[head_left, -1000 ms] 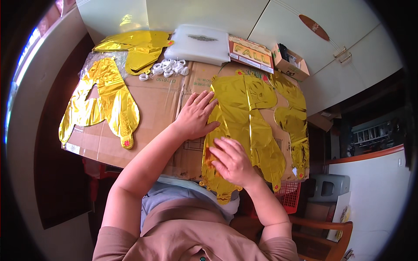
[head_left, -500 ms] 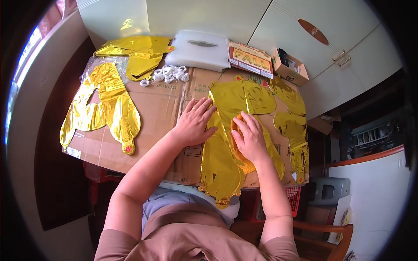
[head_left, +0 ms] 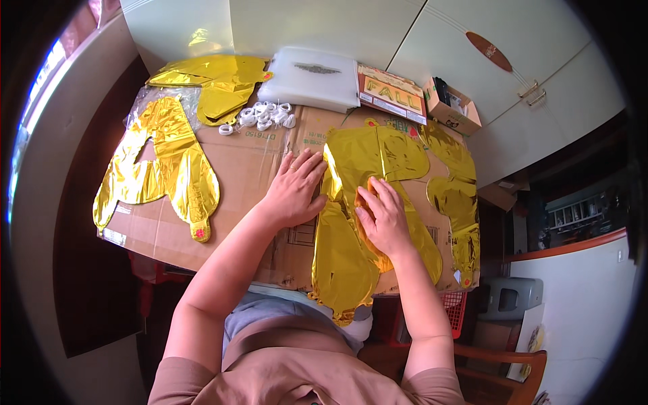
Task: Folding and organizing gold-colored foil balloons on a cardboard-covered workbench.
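A flat, uninflated gold foil letter balloon (head_left: 344, 250) lies before me, its lower end hanging past the table's front edge. My left hand (head_left: 295, 187) rests palm down at its left edge, fingers stretched out, partly on the cardboard. On the middle of the foil lies my right hand (head_left: 385, 219), its fingers slightly bent and apart, with an orange sheen in the foil beside them. Neither hand grips anything. To the left is a flat, A-shaped gold foil balloon (head_left: 185, 158). Another gold foil balloon (head_left: 451, 196) lies along the right side.
Cardboard (head_left: 253, 162) covers the table. At the back are more gold foil (head_left: 226, 88), several white ribbon rolls (head_left: 264, 116), a stack of clear plastic bags (head_left: 304, 77), a printed box (head_left: 391, 91) and a small open carton (head_left: 451, 108). Cabinets (head_left: 324, 27) stand behind.
My left hand has slid slightly left, so less of it covers the foil. My right hand has shifted a little left and down on the foil.
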Motion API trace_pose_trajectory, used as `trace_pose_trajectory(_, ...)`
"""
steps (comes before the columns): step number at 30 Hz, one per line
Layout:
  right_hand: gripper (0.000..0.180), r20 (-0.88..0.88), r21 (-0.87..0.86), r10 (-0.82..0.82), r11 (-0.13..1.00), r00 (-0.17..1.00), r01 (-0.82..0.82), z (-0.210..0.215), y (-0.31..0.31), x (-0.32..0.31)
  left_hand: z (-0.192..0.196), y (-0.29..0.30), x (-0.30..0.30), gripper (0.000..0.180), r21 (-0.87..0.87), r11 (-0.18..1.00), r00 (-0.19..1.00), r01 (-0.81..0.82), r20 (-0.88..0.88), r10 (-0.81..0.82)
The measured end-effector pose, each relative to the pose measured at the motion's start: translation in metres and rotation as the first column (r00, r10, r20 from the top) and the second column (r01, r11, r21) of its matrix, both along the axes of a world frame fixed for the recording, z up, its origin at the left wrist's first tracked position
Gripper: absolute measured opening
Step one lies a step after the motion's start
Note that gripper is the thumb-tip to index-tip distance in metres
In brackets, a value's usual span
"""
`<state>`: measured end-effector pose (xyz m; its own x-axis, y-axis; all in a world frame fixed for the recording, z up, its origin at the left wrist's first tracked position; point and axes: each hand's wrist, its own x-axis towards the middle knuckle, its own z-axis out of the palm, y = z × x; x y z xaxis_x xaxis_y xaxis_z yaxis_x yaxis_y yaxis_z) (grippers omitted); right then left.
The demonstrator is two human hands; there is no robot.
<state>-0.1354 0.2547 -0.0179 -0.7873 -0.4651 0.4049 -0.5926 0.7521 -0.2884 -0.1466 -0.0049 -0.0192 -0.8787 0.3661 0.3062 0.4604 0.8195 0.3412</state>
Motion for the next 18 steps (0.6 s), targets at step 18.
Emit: trace_pose_trajectory(18,0.034,-0.011,-0.069,0.043,0.997,0.999,-0.044,0.000,0.001,0.000,0.011,-0.006,0.003,0.066,-0.091,0.995,0.999,0.039,0.037,-0.035)
